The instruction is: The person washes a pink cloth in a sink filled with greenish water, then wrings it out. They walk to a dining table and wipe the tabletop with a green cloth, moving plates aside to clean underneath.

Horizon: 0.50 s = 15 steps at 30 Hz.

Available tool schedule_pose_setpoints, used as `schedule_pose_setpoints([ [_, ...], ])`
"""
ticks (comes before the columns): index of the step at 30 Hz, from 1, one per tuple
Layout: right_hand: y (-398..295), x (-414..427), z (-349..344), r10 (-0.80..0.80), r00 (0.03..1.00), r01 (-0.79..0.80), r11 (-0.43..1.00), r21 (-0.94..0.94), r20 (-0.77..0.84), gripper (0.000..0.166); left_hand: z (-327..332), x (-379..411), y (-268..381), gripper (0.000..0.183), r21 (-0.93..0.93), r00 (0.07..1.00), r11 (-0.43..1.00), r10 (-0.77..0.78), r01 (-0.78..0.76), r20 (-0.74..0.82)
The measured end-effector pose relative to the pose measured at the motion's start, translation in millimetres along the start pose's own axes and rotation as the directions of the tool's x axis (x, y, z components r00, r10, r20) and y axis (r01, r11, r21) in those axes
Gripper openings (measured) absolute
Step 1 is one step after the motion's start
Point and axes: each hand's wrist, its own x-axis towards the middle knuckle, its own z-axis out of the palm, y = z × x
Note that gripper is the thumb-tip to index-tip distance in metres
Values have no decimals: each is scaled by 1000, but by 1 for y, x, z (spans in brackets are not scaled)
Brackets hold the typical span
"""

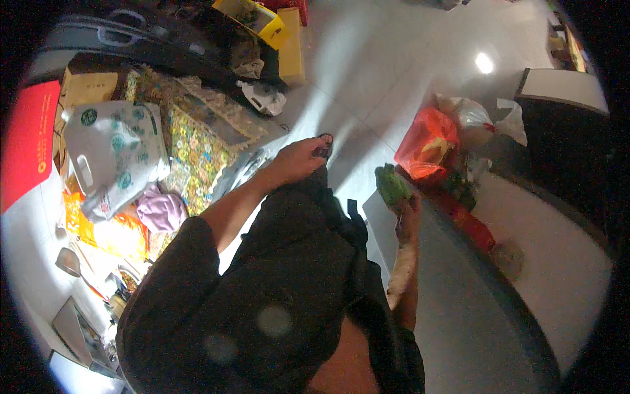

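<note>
My right hand (408,212) is closed around a green bundle (392,186), too dim and blurred to name exactly. It is beside a white cabinet side, just left of the dark counter edge (485,263). A red plastic bag (427,143) with something yellowish inside lies beyond it, up and to the right. My left hand (300,157) is in front of my dark clothing, its fingers near a foot in a dark sandal (325,140). Nothing shows in this hand, but its fingertips are hard to make out.
At left, a white plastic jerrycan (115,147), a purple cloth (161,211) and an orange bag (81,216) crowd a floral tablecloth (197,147). A ladle or spatula (69,261) lies below. White plastic bags (467,113) sit at right. A yellow box (270,32) stands beside the tiled floor (364,64).
</note>
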Motion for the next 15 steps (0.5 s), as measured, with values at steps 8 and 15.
schedule_pose_setpoints([
  [8,-123,84,85,-48,967,67,995,-70,249,31,-18,126,74,52,-663,947,716,8,218,320],
  [15,-162,186,73,-95,945,201,925,-324,314,27,-40,210,107,40,-764,952,641,182,77,248],
])
